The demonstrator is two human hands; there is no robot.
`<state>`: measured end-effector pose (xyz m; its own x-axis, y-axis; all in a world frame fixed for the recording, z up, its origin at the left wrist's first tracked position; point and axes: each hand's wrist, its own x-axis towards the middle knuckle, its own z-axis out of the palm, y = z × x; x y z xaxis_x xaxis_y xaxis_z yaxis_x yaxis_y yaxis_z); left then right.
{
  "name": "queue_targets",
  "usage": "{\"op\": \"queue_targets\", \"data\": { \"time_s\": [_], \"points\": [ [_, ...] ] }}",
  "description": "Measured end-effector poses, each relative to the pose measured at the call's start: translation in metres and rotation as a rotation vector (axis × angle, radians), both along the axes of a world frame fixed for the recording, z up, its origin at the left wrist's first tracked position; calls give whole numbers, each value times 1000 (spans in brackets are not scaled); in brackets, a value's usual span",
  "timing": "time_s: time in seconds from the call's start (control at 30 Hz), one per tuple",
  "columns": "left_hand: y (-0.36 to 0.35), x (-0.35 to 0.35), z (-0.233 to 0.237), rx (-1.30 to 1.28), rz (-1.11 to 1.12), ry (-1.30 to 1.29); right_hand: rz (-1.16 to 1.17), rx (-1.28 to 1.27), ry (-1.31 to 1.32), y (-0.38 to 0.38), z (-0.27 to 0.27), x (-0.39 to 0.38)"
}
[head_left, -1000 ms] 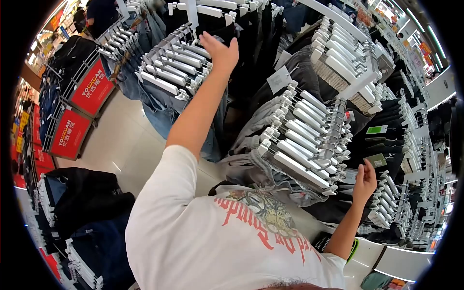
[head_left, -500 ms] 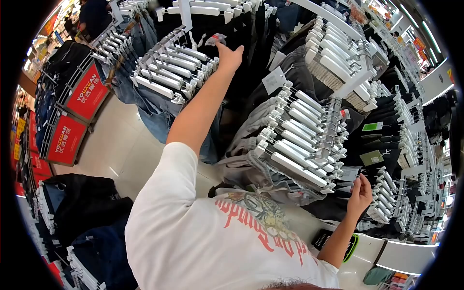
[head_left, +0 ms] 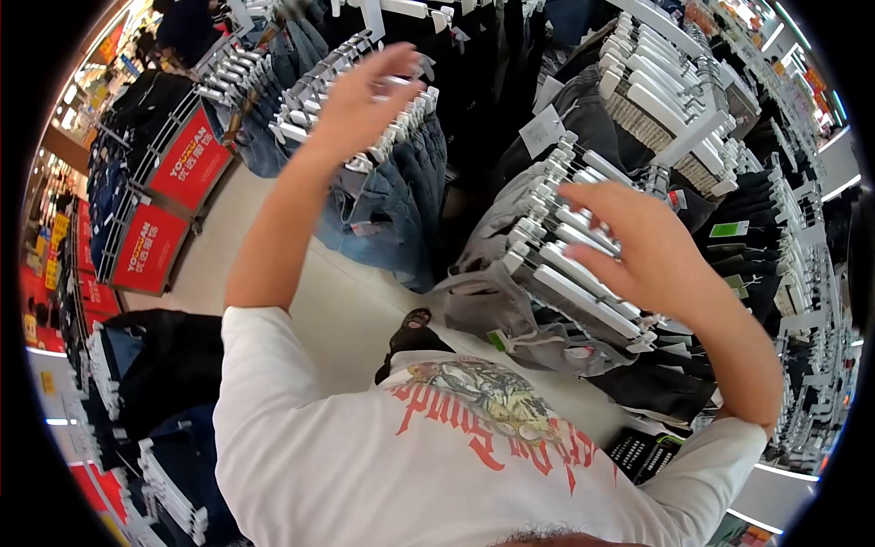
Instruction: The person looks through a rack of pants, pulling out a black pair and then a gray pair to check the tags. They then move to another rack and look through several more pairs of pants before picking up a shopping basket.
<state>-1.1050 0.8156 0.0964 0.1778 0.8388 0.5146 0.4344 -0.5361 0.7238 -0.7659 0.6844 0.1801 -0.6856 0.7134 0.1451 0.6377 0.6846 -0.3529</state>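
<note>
My left hand (head_left: pixel 369 100) is raised over a rack of blue jeans (head_left: pixel 387 205) on white hangers, its fingers apart and slightly blurred. Nothing shows in it. On the other side, my right hand (head_left: pixel 629 242) hovers over white hangers (head_left: pixel 579 292) that carry grey trousers (head_left: pixel 483 305). Its thumb and fingers are spread, with nothing between them. A white paper tag (head_left: pixel 542 130) hangs just beyond the grey trousers, near dark garments.
Red sign panels (head_left: pixel 187 155) front a clothing display at the left. Dark clothes (head_left: pixel 164 365) hang at the lower left. A black basket (head_left: pixel 638 451) stands at the lower right. Pale floor (head_left: pixel 337 301) shows between the racks.
My left hand has drawn back from the dark garments towards the jeans rack. My right hand has moved up and left, from beside the tags to over the grey trousers' hangers, and has opened.
</note>
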Motion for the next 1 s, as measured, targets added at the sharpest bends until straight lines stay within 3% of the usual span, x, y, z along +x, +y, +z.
{"op": "queue_targets", "data": {
  "time_s": [0.07,0.13,0.23,0.37,0.4,0.47,0.53,0.63,0.8,0.87,0.93,1.0],
  "points": [
    [24,-50,19,200,15,-128,32,45,-7,34,-21,-31],
    [52,-103,34,244,-3,-217,-4,37,-92,70,-33,-66],
    [122,-186,26,69,102,-167,-13,126,-36,145,-68,-123],
    [197,-243,-13,-221,-1,-10,-111,-14,163,238,-93,-199],
    [200,-237,-10,-314,-35,22,-217,-204,240,258,-100,-213],
    [236,-242,-21,-430,-182,100,-229,-242,356,299,-136,-227],
    [256,-227,-25,-653,-274,22,-331,-373,311,313,-139,-230],
    [282,-200,-37,-773,-310,97,-334,-196,190,336,-149,-214],
    [304,-170,-56,-677,-385,446,-478,-133,181,370,-169,-209],
    [297,-157,-51,-678,-338,461,-483,-184,154,365,-166,-218],
    [340,-162,-94,-665,-417,416,-475,-190,92,374,-180,-227],
    [349,-150,-99,-708,-474,488,-476,-151,162,383,-198,-237]
  ]
}}
